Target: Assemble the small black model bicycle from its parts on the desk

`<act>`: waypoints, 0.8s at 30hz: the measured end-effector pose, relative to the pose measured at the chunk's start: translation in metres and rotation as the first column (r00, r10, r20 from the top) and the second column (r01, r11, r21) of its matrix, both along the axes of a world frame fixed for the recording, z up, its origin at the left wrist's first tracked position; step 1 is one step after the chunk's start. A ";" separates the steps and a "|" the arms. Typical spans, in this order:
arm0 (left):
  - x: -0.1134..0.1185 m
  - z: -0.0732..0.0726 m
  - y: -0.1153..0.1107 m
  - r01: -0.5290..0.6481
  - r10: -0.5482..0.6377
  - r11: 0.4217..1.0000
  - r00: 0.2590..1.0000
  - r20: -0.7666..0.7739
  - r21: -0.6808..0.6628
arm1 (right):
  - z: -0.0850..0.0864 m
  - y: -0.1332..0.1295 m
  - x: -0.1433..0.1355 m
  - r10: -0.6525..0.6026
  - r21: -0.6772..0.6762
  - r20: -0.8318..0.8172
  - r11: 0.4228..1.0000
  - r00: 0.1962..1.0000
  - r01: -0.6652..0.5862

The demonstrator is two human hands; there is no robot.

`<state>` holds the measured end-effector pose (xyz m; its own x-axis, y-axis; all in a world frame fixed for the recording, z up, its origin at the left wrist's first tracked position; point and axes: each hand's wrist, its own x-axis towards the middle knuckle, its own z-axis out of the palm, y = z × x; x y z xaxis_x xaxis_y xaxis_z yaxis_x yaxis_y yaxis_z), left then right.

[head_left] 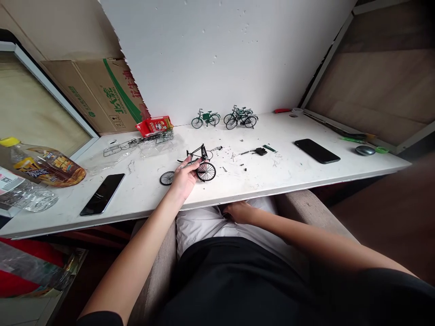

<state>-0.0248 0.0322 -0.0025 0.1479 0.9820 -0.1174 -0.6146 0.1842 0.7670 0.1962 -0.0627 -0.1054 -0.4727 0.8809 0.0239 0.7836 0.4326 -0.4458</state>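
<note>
Near the table's front edge my left hand is closed on a small black model bicycle frame, which has one spoked wheel at its right. A loose wheel lies on the table just left of my fingers. My right hand is down in my lap below the table edge; its fingers are bent and partly hidden, and I cannot make out whether they hold anything. Tiny dark parts and a black piece lie right of the frame.
Finished model bicycles stand at the back of the white table. Phones lie at the left and right. Bottles stand or lie far left, near a red packet and wire-like part frames. A mouse is far right.
</note>
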 end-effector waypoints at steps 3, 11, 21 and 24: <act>0.000 -0.001 0.000 0.011 -0.011 1.000 1.000 -0.004 0.008 | -0.009 0.004 0.003 0.093 -0.074 0.199 0.994 0.976 -0.080; -0.008 0.007 0.003 0.002 -0.003 1.000 1.000 0.002 0.025 | 0.028 -0.018 -0.008 0.009 -0.039 0.445 0.999 0.895 0.009; -0.016 0.017 0.005 0.035 -0.035 0.999 0.999 0.008 0.039 | 0.158 -0.033 0.008 0.121 -0.077 0.032 0.990 0.992 -0.119; -0.012 0.021 0.005 0.048 -0.048 0.998 0.999 0.000 0.046 | 0.165 0.012 0.044 -0.187 0.090 0.049 0.979 0.981 0.182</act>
